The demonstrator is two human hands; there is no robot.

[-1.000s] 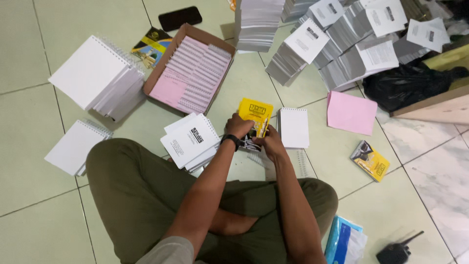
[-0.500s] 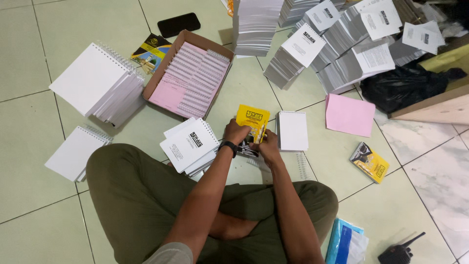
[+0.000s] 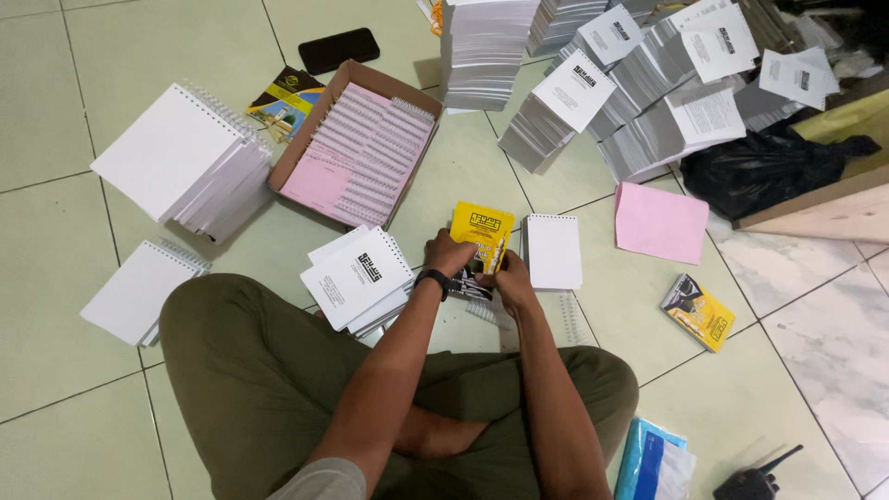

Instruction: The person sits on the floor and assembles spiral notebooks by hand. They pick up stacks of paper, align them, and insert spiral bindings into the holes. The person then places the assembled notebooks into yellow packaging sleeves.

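At frame centre, the left hand (image 3: 448,252) and right hand (image 3: 507,278) both grip a yellow-covered spiral booklet (image 3: 482,233); a slipping grip could likely scatter its loose white pages.

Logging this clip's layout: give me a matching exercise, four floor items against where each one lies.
Items:
1. yellow booklet
2. black phone
3. pink sheet
4. cardboard box

Places:
A. top of the view, on a floor tile
B. between both hands
C. right of the small white notepad
D. beside the big stack of white spiral pads

Pairs: 1-B, 2-A, 3-C, 4-D
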